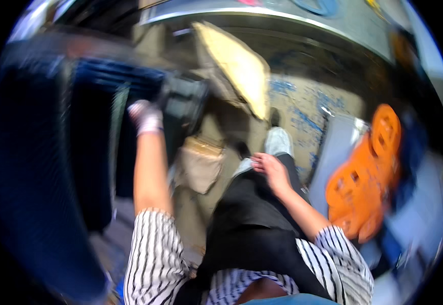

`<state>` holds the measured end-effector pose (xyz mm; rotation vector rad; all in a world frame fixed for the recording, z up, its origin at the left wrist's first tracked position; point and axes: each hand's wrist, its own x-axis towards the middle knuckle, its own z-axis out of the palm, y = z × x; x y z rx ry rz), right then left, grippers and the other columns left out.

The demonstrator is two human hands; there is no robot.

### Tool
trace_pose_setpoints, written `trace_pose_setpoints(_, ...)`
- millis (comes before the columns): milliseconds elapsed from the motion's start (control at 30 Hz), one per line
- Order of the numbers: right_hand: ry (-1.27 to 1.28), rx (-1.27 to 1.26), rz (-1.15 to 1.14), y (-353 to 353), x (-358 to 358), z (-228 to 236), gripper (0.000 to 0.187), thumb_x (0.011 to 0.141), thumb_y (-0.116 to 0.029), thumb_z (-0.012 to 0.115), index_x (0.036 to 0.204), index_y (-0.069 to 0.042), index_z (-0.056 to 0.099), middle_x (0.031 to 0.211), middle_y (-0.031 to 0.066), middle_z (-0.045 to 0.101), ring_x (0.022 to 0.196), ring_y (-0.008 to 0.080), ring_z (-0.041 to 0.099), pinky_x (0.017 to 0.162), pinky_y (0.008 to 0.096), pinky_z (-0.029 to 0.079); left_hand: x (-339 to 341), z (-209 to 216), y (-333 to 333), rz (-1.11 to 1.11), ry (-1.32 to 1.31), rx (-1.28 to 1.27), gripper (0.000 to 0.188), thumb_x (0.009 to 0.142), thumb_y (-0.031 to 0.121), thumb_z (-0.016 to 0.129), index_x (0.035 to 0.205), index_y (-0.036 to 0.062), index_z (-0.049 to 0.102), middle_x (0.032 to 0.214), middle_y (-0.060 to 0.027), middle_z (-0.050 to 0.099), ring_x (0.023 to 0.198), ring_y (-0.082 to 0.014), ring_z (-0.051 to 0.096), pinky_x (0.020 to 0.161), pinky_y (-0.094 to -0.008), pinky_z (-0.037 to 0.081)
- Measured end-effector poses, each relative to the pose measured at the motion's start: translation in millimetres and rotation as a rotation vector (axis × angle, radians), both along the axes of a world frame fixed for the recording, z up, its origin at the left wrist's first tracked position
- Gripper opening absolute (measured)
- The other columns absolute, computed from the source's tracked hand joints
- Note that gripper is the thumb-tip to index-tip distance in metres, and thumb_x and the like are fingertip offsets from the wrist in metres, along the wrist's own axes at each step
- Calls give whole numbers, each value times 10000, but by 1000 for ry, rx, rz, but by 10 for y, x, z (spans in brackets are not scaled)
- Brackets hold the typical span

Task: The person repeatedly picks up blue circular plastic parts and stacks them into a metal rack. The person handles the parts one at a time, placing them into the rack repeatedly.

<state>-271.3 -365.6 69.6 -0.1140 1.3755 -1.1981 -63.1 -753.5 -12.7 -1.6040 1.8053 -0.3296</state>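
My left hand point(146, 116), in a whitish glove, reaches out over dark navy pieces point(91, 96) that look like cloth. It is at the edge of this dark stack, close to a grey box-like thing point(184, 101). Motion smears its fingers, so whether they grip the edge cannot be made out. My right hand point(271, 170) is bare and hangs in front of my dark trousers. Its fingers are stretched out and nothing is in them.
A pale yellow panel or open box point(241, 66) stands ahead, below a grey table point(262, 12). A tan bag or carton point(201, 162) sits left of my legs. Orange rounded pieces with holes point(356, 195) lie at right on a grey-blue surface point(331, 147). The floor point(303, 122) has blue marks.
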Motion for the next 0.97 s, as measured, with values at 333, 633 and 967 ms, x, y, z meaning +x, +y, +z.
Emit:
trace_pose_setpoints(333, 493, 274, 74, 1098, -329, -687, 280, 939, -318, 540, 1024, -68, 634, 818, 51, 650, 748, 128, 616, 733, 292, 488, 905, -254, 3877, 366, 1312, 529, 449, 959, 214, 489, 1359, 49, 369, 1290, -147, 449, 1195, -253, 443, 1020, -326, 335)
trace_pose_setpoints(633, 619, 864, -60, 3078, -274, -974, 399, 880, -404, 548, 1021, -53, 672, 1012, 199, 663, 963, 374, 624, 847, 447, 479, 1053, -778, 2214, 1106, 1418, 768, 388, 907, 457, 487, 1035, 107, 597, 953, -94, 593, 949, -241, 521, 885, -350, 405)
trace_pose_setpoints(967, 736, 660, 174, 2736, -816, -878, 380, 874, -400, 555, 1021, -72, 677, 1030, 173, 667, 987, 361, 612, 852, 445, 469, 65, -15, 2223, 873, 1827, 661, 315, 890, 456, 566, 936, 146, 597, 814, -6, 590, 739, -150, 528, 668, -266, 409)
